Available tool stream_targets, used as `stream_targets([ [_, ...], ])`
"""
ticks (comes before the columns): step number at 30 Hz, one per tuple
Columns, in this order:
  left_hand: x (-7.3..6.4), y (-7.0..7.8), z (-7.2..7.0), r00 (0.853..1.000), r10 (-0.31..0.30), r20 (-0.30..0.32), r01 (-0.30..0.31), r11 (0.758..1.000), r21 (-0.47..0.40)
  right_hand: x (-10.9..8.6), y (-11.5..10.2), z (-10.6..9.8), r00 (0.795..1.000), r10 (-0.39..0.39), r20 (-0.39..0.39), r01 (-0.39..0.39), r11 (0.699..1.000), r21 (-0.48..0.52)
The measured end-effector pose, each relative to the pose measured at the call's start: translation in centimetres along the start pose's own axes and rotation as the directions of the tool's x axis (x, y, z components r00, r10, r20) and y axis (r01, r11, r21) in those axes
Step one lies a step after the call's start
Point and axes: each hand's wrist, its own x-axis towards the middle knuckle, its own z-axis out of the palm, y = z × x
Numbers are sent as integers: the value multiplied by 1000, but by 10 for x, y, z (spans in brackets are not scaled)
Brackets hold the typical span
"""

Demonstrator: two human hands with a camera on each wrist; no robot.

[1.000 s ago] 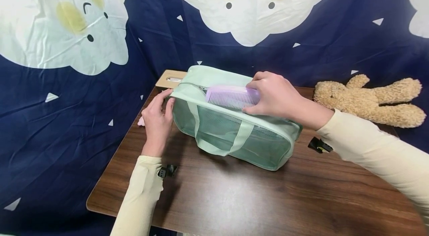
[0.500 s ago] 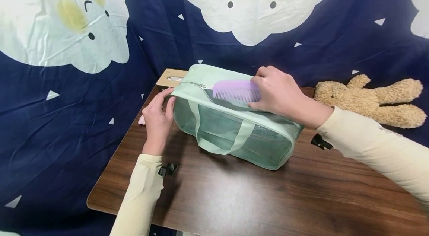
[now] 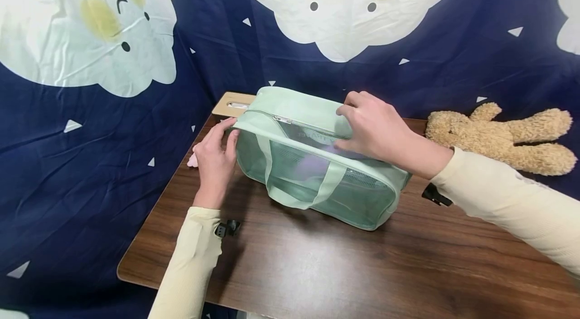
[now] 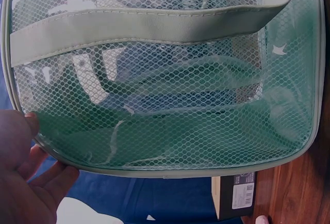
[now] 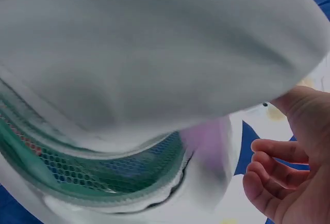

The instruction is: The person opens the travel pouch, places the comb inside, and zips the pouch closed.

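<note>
A mint-green bag (image 3: 296, 100) with clear mesh sides, a strap handle and a part-open zipper stands on the wooden table. My left hand (image 3: 215, 160) holds its left top corner; in the left wrist view the thumb and fingers (image 4: 59, 180) pinch the piped edge. Over the opening is my right hand (image 3: 373, 125), fingers loosely bent and parted with nothing between them. Beneath it a purple comb (image 3: 311, 165) shows blurred through the clear front, inside the bag. The right wrist view has the comb (image 5: 209, 139) as a purple smear by the opening, apart from the fingers.
A tan plush bear (image 3: 491, 135) lies at the back right of the table (image 3: 326, 273). Behind the bag's left end stands a wood-topped box (image 3: 222, 107) with a slot. A small pink item (image 3: 193, 160) sits at the left edge. A dark blue cloud-print curtain (image 3: 213, 12) hangs behind.
The comb, earlier held over the opening by my right hand, has been let go and has dropped into the bag. My left hand has stayed at the corner.
</note>
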Motion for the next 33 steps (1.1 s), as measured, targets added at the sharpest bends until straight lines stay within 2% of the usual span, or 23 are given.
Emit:
stream_targets([
  [4,0,0,0,1000,1,-5,-1,1000,0,6,-1,-4,1000,24,20,-26,992,120],
  [8,-1,0,0,1000,0,2,0,1000,-3,14,0,-7,1000,-2,28,-4,975,223],
  [16,-1,2,-2,1000,-19,18,19,1000,9,37,1,-9,997,-52,50,38,964,265],
  [20,-1,1,-2,999,-23,25,23,1000,9,50,-1,-8,994,-45,98,11,948,317],
  [24,-1,1,-3,999,-28,27,28,1000,11,65,-5,-7,982,-16,188,-63,911,407],
  [26,-1,1,-3,999,-31,33,31,999,11,73,-7,-7,967,4,257,-121,888,443],
  [28,-1,0,-3,999,-36,38,36,999,10,82,-8,-6,940,23,341,-193,859,474],
  [30,-1,-1,-4,998,-35,44,35,999,11,90,-9,-4,899,40,435,-282,815,506],
  [33,-1,-2,-3,998,-38,48,38,999,12,100,-10,0,827,34,561,-404,729,552],
])
